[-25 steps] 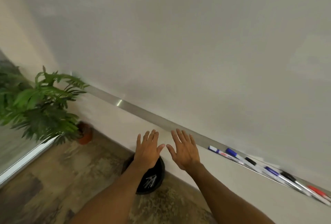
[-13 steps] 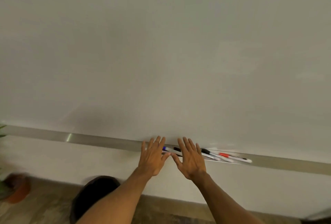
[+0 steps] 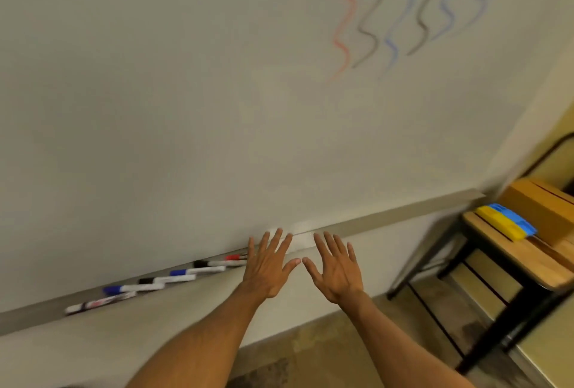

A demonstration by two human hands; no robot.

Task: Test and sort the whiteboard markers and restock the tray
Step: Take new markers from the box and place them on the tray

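Several whiteboard markers lie end to end in the metal tray [image 3: 388, 215] under the whiteboard [image 3: 186, 92]: a blue-capped one [image 3: 133, 288], a black-capped one [image 3: 167, 279], another blue one [image 3: 198, 271], a black one [image 3: 214, 263] and a red one [image 3: 234, 257]. My left hand [image 3: 268, 266] is spread flat, palm down, just right of the red marker, holding nothing. My right hand [image 3: 337, 268] is spread the same way beside it, thumbs nearly touching. Red, black and blue wavy test lines [image 3: 403, 11] mark the board at the upper right.
A wooden table with black metal legs [image 3: 512, 257] stands at the right against the wall. On it lie a yellow and blue eraser block [image 3: 506, 220] and a cardboard box [image 3: 540, 207]. The floor below is mottled brown.
The view has swung right: the markers now lie left of my hands, and the wavy lines and table have come into sight. Both hands stay spread and empty.
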